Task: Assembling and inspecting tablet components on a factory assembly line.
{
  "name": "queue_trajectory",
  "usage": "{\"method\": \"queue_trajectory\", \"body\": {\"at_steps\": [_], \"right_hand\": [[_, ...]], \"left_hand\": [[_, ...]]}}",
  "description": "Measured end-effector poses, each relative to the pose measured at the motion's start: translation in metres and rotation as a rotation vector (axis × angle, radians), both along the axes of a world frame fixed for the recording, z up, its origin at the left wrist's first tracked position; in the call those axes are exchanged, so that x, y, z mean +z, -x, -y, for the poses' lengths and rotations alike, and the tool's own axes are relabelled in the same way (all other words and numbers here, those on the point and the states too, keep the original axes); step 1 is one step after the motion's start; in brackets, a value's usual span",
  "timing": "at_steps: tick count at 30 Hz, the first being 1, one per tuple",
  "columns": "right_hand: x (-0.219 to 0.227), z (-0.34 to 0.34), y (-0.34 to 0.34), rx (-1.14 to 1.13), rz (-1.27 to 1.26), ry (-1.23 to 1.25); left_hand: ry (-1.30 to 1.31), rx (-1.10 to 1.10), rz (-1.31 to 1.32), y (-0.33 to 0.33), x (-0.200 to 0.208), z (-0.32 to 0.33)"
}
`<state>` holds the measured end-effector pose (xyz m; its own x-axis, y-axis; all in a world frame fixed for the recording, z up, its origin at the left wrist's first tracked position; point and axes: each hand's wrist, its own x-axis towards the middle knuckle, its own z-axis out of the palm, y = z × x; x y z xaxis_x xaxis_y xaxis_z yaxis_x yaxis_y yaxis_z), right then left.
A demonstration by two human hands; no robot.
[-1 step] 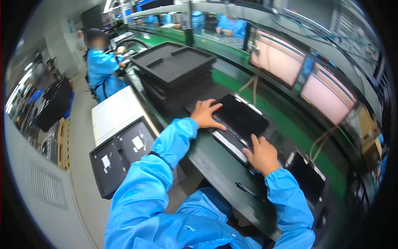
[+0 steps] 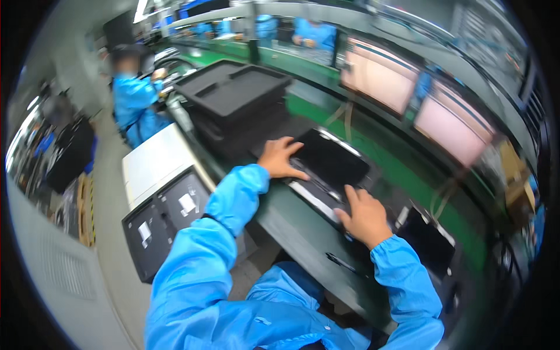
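Note:
In front of me on the bench lies a dark, glossy flat display panel (image 2: 332,156), with a silvery strip along its far edge and a white strip along its near edge. My left hand (image 2: 281,158) rests at the panel's left end, fingers and thumb spread apart. Over the near right corner is my right hand (image 2: 366,217), index finger stretched out and thumb apart, its fingertips at the panel's near edge. Neither hand is closed round anything. A second dark panel (image 2: 424,239) lies just right of my right forearm. Nearer me on the bench is a black pen-like tool (image 2: 340,261).
Stacked black trays (image 2: 233,90) stand at the back left. A black tray (image 2: 146,251) with white pieces sits by a white box (image 2: 157,166) to my left. Two monitors (image 2: 382,73) stand behind the bench, with a cardboard box (image 2: 516,181) far right. A co-worker (image 2: 134,99) in blue sits far left.
The whole view has shifted slightly, so the scene sits a little further left. My hands keep their places on the panel.

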<state>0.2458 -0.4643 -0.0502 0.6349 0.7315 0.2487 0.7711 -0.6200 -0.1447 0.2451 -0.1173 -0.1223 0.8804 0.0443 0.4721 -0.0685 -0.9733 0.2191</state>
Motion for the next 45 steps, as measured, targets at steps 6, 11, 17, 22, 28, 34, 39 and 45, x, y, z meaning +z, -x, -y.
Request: {"method": "queue_trajectory", "body": {"at_steps": [6, 11, 17, 22, 28, 34, 39, 45], "right_hand": [[0.064, 0.156, 0.037, 0.021, 0.148, -0.298], [0.046, 0.421, 0.09, -0.85, 0.461, -0.024], [-0.002, 0.612, 0.193, -1.584, 0.428, 0.332], [-0.047, 0.659, 0.235, -1.516, 0.173, 0.092], [-0.027, 0.722, 0.243, -1.809, 0.626, 0.387], [0.025, 0.708, 0.2, -1.723, 0.559, 0.117], [0.035, 0.668, 0.245, -1.529, 0.908, -0.26], [0.04, 0.392, 0.189, -0.864, 1.09, -0.382]], "left_hand": [[0.041, 0.09, -0.202, 0.032, 0.01, -0.032], [-0.174, -0.086, -0.156, -0.004, 0.029, 0.038], [-0.024, -0.156, -0.179, 0.01, 0.028, 0.05], [-0.059, -0.088, -0.516, -0.014, 0.041, 0.043], [0.511, -0.289, -0.12, -0.04, 0.028, 0.073], [0.445, -0.35, 0.21, 0.018, 0.057, 0.141], [0.495, -0.616, 0.307, 0.067, 0.094, 0.231], [0.975, -0.962, 0.084, 0.138, 0.098, 0.307]]}}
